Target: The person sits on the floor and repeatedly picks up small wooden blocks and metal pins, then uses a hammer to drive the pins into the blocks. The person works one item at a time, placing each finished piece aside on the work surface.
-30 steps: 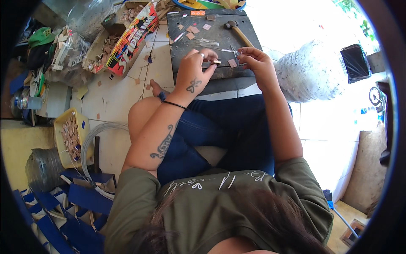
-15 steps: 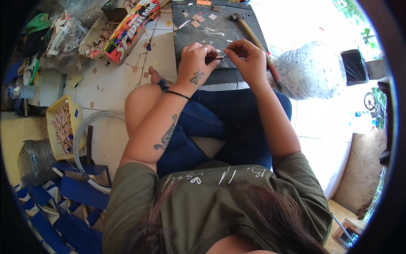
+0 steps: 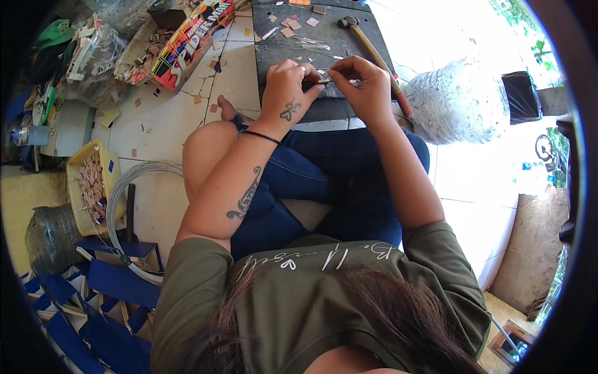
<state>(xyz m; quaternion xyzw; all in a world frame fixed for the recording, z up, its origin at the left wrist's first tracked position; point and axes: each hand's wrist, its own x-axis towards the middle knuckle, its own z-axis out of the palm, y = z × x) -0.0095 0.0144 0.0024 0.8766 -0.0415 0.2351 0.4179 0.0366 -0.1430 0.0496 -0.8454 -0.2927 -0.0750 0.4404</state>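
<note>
Both forearms reach forward from the lower part of the view, over the crossed legs, and converge in front of the knees. The left hand [image 3: 288, 87] is seen from its back, wrist slightly bent, fingers curled inward with thumb and forefinger pinched together at the tips. The right hand [image 3: 366, 84] faces it, also curled, its fingertips meeting those of the left so the two hands touch at the pinch. The left forearm runs up diagonally; the right forearm comes in steeper, elbow bent close to the body.
</note>
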